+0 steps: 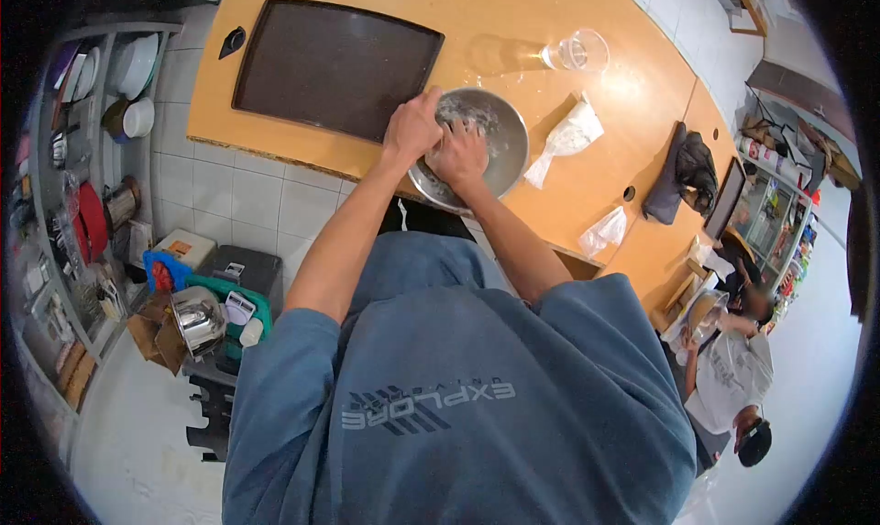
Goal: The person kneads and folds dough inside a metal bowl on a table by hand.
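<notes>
A metal mixing bowl (pixel 512 149) stands at the near edge of the wooden table, with whitish, floury residue on its inner wall. My left hand (pixel 412 129) grips the bowl's left rim, fingers curled over it. Inside the bowl is my right hand (pixel 460 154), palm down, its fingers stretched out and apart against the floury contents. What lies beneath that palm is hidden. Right of the bowl lies a knotted plastic bag of white powder (pixel 574 132). A clear glass (pixel 576 52) is farther back.
A dark baking tray (pixel 335 65) lies left of the bowl on the wooden table (pixel 477 11). Farther right are a smaller plastic bag (pixel 605 231) and dark cloth (pixel 680 175). Shelves (pixel 110 158) line the left wall. Another person (pixel 731 374) works at the far right.
</notes>
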A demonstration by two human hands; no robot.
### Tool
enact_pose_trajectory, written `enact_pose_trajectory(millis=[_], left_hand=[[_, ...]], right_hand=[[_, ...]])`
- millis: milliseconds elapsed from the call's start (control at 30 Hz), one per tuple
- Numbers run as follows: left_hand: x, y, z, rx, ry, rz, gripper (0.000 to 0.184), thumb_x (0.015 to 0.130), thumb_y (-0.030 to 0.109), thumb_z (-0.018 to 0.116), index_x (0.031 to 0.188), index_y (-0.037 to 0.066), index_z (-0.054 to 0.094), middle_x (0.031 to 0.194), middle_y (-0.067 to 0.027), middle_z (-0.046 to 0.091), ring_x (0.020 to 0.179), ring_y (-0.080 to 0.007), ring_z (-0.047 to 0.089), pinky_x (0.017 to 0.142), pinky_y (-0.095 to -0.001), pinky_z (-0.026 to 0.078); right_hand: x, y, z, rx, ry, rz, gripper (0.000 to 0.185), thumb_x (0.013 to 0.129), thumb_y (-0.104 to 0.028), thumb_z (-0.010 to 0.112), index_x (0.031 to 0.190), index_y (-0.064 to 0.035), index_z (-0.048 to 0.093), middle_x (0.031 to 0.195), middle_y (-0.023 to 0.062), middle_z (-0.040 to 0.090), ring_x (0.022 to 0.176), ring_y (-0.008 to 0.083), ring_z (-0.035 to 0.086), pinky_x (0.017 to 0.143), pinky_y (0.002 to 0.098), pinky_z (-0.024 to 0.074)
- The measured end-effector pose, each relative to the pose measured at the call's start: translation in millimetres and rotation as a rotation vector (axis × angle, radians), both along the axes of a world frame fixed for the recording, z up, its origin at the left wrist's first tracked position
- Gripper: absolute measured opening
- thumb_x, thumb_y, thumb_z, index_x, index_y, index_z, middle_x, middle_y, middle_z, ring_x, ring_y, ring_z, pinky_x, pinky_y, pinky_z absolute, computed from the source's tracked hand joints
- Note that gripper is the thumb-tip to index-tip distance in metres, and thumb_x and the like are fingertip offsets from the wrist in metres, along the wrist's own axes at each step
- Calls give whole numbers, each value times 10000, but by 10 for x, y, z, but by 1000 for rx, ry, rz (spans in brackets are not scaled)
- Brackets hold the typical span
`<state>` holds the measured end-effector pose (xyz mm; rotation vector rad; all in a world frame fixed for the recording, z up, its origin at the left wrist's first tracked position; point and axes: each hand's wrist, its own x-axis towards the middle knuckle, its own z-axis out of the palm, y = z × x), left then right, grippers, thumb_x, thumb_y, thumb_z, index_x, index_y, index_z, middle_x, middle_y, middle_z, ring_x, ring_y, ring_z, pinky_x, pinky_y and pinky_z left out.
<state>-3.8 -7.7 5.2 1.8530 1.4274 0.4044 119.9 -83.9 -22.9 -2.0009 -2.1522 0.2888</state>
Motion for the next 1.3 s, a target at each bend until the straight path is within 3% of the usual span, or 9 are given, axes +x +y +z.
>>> enact_pose_trajectory(millis=[133,233,333,433,533,733,833,933,1300], left_hand=[[-19,46,-69,6,-12,8,319,774,9,605,1080,3,516,1025,-284,679,949,-516,645,803,-576,539],[-22,35,-45,-9,-12,19,314,790,9,590,1096,-1,517,1032,-287,679,948,-518,646,806,-578,537],[-2,24,-18,-15,5,40,323,804,11,579,1121,-3,522,1038,-290,679,943,-517,649,808,-577,536],[1,6,-13,-19,-1,57,334,806,9,573,1137,-1,526,1039,-292,679,935,-516,652,810,-577,536],[-12,1,-39,0,-22,62,336,809,5,572,1142,-2,527,1034,-292,680,934,-514,654,808,-573,541],[-30,9,-73,3,11,32,336,802,-7,574,1133,-18,520,1028,-291,680,923,-511,658,804,-568,544],[-30,-17,-82,-3,14,30,339,798,-9,574,1133,-18,517,1025,-293,679,920,-513,660,807,-568,545],[-24,-9,-51,-26,4,26,351,793,-7,577,1139,-15,513,1020,-300,678,919,-514,660,808,-568,545],[-35,-53,-39,-17,12,51,365,790,-6,593,1145,-14,505,1024,-303,679,925,-521,656,804,-579,540]], right_hand=[[203,243,-64,-141,423,-46,344,851,-363,678,957,-41,736,1015,200,690,1002,446,643,862,522,529],[513,276,74,-283,307,-9,473,852,-395,713,1061,28,699,1078,283,678,1034,474,630,918,529,516],[577,231,340,-596,122,82,613,790,-326,765,1303,-23,618,1159,289,661,1099,468,614,993,510,488],[599,90,271,-688,244,136,749,747,-319,821,1384,-42,539,1201,289,648,1178,470,587,1017,515,475],[563,-74,307,-364,330,255,775,779,-380,801,1403,-36,494,1065,315,673,1085,485,636,950,543,508],[651,63,536,-518,611,-18,679,747,-394,825,1304,-49,649,1133,241,713,1092,382,688,956,440,531],[680,254,527,-794,651,-242,592,728,-400,840,1171,-26,724,1115,198,743,1044,319,716,921,401,543],[609,366,686,-903,648,-178,599,770,-349,828,1245,-14,686,1068,195,745,984,301,708,916,393,534],[679,417,196,-856,646,15,539,712,-286,831,1156,-5,709,1028,217,745,966,337,717,859,421,546]])
